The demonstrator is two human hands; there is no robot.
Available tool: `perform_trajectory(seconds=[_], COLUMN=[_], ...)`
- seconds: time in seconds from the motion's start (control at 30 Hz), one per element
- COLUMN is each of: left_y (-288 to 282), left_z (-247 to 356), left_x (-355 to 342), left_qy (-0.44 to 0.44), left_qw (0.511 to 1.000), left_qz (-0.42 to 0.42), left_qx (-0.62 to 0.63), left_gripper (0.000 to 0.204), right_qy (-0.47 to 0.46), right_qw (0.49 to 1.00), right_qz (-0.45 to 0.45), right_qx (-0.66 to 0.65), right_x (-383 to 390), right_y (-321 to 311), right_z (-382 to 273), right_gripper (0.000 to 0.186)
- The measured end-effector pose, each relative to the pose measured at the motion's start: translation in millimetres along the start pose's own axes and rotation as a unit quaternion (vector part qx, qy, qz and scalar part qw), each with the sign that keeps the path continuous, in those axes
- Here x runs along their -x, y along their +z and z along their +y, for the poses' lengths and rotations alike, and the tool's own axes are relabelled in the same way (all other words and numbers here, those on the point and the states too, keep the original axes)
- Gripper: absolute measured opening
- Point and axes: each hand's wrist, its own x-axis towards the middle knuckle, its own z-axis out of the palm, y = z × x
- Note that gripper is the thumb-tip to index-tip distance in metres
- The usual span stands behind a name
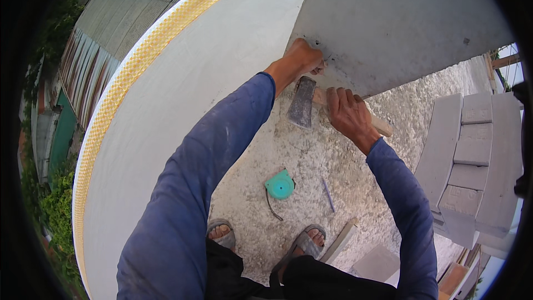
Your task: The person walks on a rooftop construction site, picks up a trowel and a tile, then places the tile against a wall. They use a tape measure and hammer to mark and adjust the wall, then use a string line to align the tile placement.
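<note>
"Left hand (304,56) clenched at the near left part of the grey panel (400,22), right hand (351,112) wrapped round the wooden handle of the hatchet (301,105); do I read that correctly?"

"Yes; the right fingers close over the handle not far behind the head, and the butt sticks out past the hand; as for the left, its fingers are curled tight, though I cannot tell whether they pinch anything."

"Which way does the hatchet point?"

"Its long axis slants from upper left, where the steel head is, down to lower right, where the handle ends; the flared cutting edge faces down toward the person's feet; the narrower, blunt end of the head is uppermost, just below the left fist."

"And where is it, exactly?"

"Between the hands, in front of the panel's lower edge, seen against the rough, pale floor (300,155); whether any of it touches the panel I cannot tell."

"What lies below?"

"A green tape measure (280,185) with its dark strap trailing toward the feet; a thin bluish stick (328,195) to its right; two grey sandals (308,244), worn; grey blocks (472,150) stacked at far right."
</note>
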Motion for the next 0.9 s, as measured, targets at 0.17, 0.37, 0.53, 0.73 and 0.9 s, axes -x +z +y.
perform_trajectory(seconds=[0.17, 0.37, 0.53, 0.73, 0.9], left_y=[2, -4, -23, -28, -20], left_z=[-2, -1, -5, -17, -13], left_x=[-2, 2, 16, 20, 12], left_qy=[-0.02, 0.009, -0.024, -0.036, -0.019], left_qw=[0.999, 0.998, 0.995, 0.996, 0.997], left_qz=[0.023, -0.003, -0.089, -0.076, -0.078], left_qx=[0.017, -0.062, -0.048, 0.006, 0.018], left_gripper=[0.013, 0.02, 0.039, 0.04, 0.035], right_qy=[0.024, 0.03, 0.022, 0.089, 0.1], right_qw=[0.999, 0.998, 0.99, 0.97, 0.968], right_qz=[-0.026, -0.032, -0.083, -0.171, -0.171], right_qx=[-0.025, -0.05, -0.111, -0.151, -0.156], right_x=[-3, 11, 57, 103, 108], right_y=[1, 5, 10, 20, 22], right_z=[5, 7, -4, -4, 0], right_gripper=[0.031, 0.032, 0.035, 0.035, 0.037])
